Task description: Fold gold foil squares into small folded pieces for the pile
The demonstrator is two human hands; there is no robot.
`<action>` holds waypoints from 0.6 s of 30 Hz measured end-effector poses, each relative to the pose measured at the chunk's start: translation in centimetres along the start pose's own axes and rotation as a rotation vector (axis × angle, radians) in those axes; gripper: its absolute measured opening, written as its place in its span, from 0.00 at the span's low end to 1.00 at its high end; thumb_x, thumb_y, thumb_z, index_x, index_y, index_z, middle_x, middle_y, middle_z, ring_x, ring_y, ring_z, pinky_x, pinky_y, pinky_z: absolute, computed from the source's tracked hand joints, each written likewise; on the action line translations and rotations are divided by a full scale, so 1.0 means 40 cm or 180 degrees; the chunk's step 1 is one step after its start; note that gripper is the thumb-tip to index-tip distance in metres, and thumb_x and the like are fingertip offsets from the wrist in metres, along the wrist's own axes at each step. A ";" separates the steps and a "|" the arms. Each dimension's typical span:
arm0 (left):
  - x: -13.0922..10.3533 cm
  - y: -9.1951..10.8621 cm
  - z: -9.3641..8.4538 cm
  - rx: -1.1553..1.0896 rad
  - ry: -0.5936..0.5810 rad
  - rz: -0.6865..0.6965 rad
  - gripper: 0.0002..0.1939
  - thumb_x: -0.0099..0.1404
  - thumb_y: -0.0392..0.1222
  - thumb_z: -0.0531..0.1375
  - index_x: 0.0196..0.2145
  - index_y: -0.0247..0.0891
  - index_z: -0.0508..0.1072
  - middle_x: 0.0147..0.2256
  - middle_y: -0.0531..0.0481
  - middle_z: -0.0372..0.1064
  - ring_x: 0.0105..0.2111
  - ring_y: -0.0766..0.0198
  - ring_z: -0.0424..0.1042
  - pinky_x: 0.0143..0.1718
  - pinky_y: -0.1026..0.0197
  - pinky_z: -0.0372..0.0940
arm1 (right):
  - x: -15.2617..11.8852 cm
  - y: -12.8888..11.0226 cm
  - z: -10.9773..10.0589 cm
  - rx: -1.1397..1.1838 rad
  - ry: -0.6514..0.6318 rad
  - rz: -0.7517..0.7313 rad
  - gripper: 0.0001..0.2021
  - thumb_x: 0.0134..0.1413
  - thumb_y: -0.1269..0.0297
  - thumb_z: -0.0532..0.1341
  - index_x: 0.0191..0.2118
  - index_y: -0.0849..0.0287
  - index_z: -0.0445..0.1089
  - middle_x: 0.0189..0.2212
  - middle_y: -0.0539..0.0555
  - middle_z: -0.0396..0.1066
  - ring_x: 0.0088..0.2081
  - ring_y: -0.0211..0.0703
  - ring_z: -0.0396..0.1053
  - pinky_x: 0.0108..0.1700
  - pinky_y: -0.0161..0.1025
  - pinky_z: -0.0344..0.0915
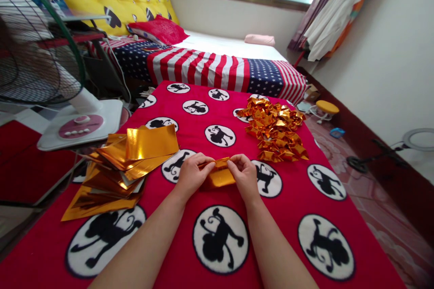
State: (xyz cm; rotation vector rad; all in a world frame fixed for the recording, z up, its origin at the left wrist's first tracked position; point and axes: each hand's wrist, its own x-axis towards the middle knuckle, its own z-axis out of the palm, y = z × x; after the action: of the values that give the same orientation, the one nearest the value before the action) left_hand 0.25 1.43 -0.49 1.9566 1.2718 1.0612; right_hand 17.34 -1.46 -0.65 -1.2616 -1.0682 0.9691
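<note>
A gold foil sheet [221, 178] is held between my two hands above the middle of the red patterned cloth [183, 122]. Its far edge is folded over. My left hand [195, 173] pinches the sheet's left end between thumb and fingers. At the right end, the thumb and fingers of my right hand [243, 174] are closed on the same sheet. To the left lies a loose, fanned stack of flat gold sheets [151, 142]. Many folded gold foil pieces [274, 126] are heaped at the far right of the cloth.
A fan [83, 117] stands left of the cloth. Behind it is a bed with a striped and starred cover [203, 70] and a red pillow [159, 30]. A yellow stool [327, 107] and a ring-topped stand [386, 150] are on the floor at the right.
</note>
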 end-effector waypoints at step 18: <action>0.002 0.000 0.001 0.0083 -0.0021 -0.0014 0.07 0.62 0.41 0.60 0.34 0.39 0.78 0.30 0.50 0.73 0.32 0.63 0.71 0.35 0.62 0.63 | 0.001 0.001 0.001 0.0045 -0.0013 0.0016 0.11 0.47 0.57 0.66 0.30 0.56 0.66 0.25 0.49 0.70 0.27 0.40 0.68 0.31 0.36 0.64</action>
State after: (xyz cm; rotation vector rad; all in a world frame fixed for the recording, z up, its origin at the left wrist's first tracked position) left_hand 0.31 1.50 -0.49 1.9742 1.2919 1.0400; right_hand 17.30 -1.39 -0.67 -1.2518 -1.0601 0.9818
